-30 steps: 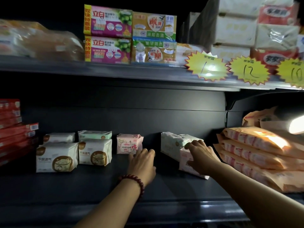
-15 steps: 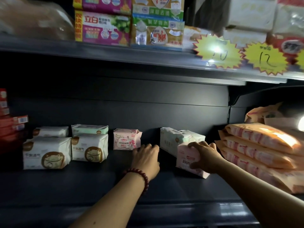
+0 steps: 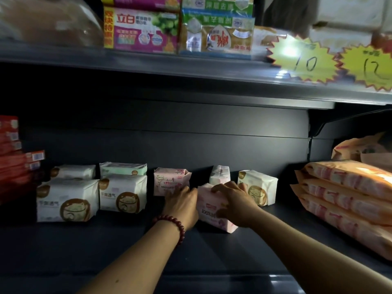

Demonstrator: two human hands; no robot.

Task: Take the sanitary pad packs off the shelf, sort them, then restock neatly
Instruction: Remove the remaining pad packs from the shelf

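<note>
The dark shelf [image 3: 191,257] is bare near its front edge; both arms reach in over it. The right hand [image 3: 235,203] grips the front pink pack [image 3: 210,209], its fingers bent over the top and its thumb on the face; the left hand [image 3: 182,205] holds nothing, its fingers fairly straight; its side is up against that same pack, and its fingertips seem to touch the back pink pack [image 3: 169,180]. So the front pink pack sits between the two hands, tipped a little. It looks light and soft, like a small pillow in smooth wrap; it may slip or squash, so a gentle hold on the top and the sides seems best. Just behind the right hand a thin white pack [image 3: 219,176] stands up, and a cat pack [image 3: 259,187] stands beside it. Far to the left more white cat packs [image 3: 65,200] sit in a group; they are well apart from the hands.
</note>
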